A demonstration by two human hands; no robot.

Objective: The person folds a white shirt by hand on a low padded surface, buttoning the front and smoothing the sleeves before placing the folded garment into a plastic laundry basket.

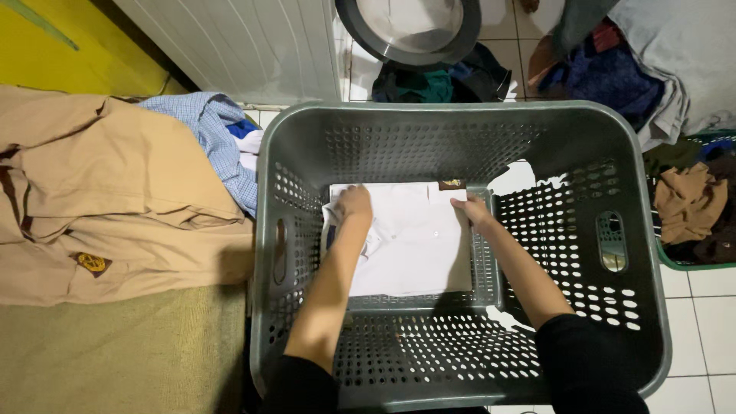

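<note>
A folded white shirt (414, 241) lies flat on the bottom of a grey perforated laundry basket (460, 119). Both my arms reach down into the basket. My left hand (354, 202) rests on the shirt's far left corner, fingers curled over the cloth. My right hand (469, 208) presses on the shirt's far right edge, beside a small dark patch on the fabric. Both hands touch the shirt; neither lifts it.
A tan uniform garment (100, 192) with a round badge lies on the surface at left, a blue checked shirt (218, 138) beside it. Behind the basket stand a washing machine door (406, 31) and piles of dark clothes (606, 73). A green basket of clothes (694, 207) sits at right on white tiles.
</note>
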